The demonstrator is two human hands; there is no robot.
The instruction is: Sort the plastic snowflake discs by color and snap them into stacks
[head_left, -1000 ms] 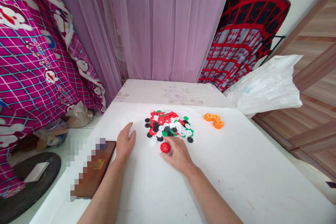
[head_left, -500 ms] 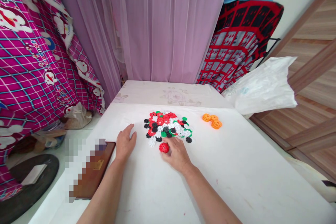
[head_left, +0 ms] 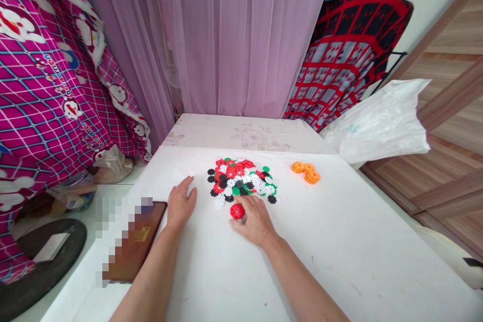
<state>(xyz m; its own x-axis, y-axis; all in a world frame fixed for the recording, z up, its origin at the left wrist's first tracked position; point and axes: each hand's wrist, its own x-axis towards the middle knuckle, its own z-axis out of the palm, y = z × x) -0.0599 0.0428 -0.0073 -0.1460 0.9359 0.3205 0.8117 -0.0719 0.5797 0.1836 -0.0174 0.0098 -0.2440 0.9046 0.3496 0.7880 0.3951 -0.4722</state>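
A pile of small plastic snowflake discs (head_left: 241,181) in red, white, black and green lies on the white table (head_left: 339,241). One red disc (head_left: 237,211) sits apart at the pile's near edge. My right hand (head_left: 255,220) rests beside it, thumb and fingers touching the red disc. My left hand (head_left: 181,204) lies flat on the table left of the pile, fingers stretched out, holding nothing. Three orange discs (head_left: 306,172) lie together to the right of the pile.
A brown flat case (head_left: 132,246) lies at the table's left edge. A white plastic bag (head_left: 381,126) sits at the right rear. Pink curtains (head_left: 234,35), a magenta patterned blanket (head_left: 49,85) and a red checked blanket (head_left: 347,60) surround the table.
Both hands stay almost where they were; only the view has shifted slightly. The red disc remains at my right fingertips.
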